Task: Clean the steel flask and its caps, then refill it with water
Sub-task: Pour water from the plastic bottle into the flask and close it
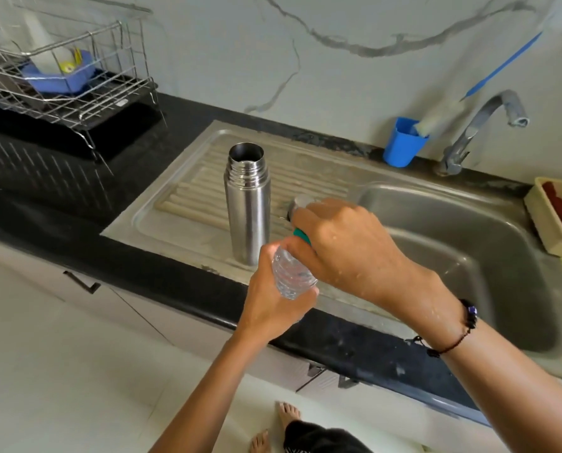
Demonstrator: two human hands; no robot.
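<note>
- The steel flask (247, 204) stands upright and uncapped on the ribbed drainboard (188, 191) of the sink, just left of both hands.
- The left hand (274, 299) wraps its grip round a clear plastic bottle (291, 276), tilted toward the flask.
- The right hand (341, 243) pinches the bottle's green cap (302, 236).
- A steel cap (300, 204) peeks out behind the right knuckles, on the worktop's drainboard.

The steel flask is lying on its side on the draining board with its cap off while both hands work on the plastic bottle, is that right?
Not quite. The head view shows the steel flask standing upright on the draining board, not lying down. Its cap is off, and the left hand and right hand hold the plastic bottle.
</note>
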